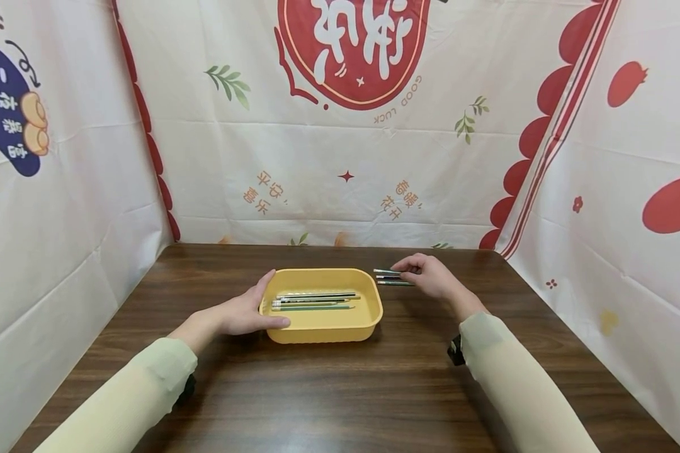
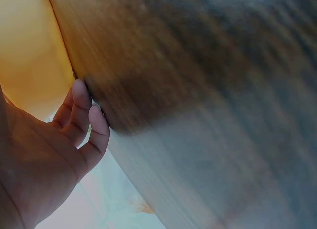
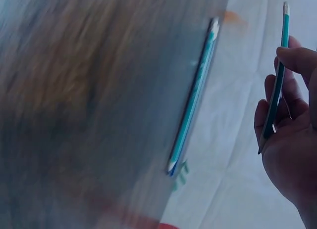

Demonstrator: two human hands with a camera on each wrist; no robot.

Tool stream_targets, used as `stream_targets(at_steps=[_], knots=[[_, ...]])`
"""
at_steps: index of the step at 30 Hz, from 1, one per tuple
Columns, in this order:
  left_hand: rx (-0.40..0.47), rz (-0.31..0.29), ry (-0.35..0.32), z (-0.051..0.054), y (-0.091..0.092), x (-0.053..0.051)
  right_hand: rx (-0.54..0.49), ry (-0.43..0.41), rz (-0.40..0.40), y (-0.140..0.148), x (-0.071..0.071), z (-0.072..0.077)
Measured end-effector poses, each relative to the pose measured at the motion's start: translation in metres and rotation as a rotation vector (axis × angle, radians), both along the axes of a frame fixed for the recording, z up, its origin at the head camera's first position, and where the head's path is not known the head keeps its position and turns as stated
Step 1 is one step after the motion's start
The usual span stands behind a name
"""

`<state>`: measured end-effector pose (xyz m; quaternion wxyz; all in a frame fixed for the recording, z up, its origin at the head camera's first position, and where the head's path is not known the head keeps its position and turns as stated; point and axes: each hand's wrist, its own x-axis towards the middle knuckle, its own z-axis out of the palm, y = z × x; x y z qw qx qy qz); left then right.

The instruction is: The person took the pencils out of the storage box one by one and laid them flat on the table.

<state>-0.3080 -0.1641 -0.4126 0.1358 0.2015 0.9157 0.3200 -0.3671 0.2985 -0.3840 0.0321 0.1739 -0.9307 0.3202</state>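
A yellow plastic tray (image 1: 320, 335) stands on the table, with several pencils (image 1: 316, 301) lying lengthwise inside it. My left hand (image 1: 243, 311) grips the tray's left end, its thumb over the front left rim and its fingers along the back left corner. To the right of the tray, my right hand (image 1: 427, 278) pinches a green pencil (image 3: 285, 33) between thumb and fingers, raised off the table in the right wrist view. Beneath that hand, a teal pencil (image 3: 192, 103) and a blue one (image 3: 172, 170) lie side by side on the table.
The dark wood-grain table (image 1: 328, 390) reaches back to a white printed cloth (image 1: 317, 151) that hangs behind it. More of this cloth hangs along the left and right sides.
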Motion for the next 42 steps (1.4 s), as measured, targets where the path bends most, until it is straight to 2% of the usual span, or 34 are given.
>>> stream_targets(at_steps=[13, 21, 35, 42], knots=[[-0.004, 0.003, -0.003, -0.001, 0.0, 0.0, 0.093, -0.12, 0.011, 0.024, -0.014, -0.024], [-0.008, 0.002, -0.001, -0.001, 0.001, 0.0, 0.165, -0.164, 0.003, 0.023, -0.015, -0.028], [-0.002, 0.005, -0.012, -0.001, 0.001, 0.002, 0.224, -0.134, 0.032, 0.015, -0.022, -0.032], [0.0, 0.0, 0.0, -0.001, 0.0, 0.001, 0.233, -0.138, 0.004, 0.014, -0.027, -0.033]])
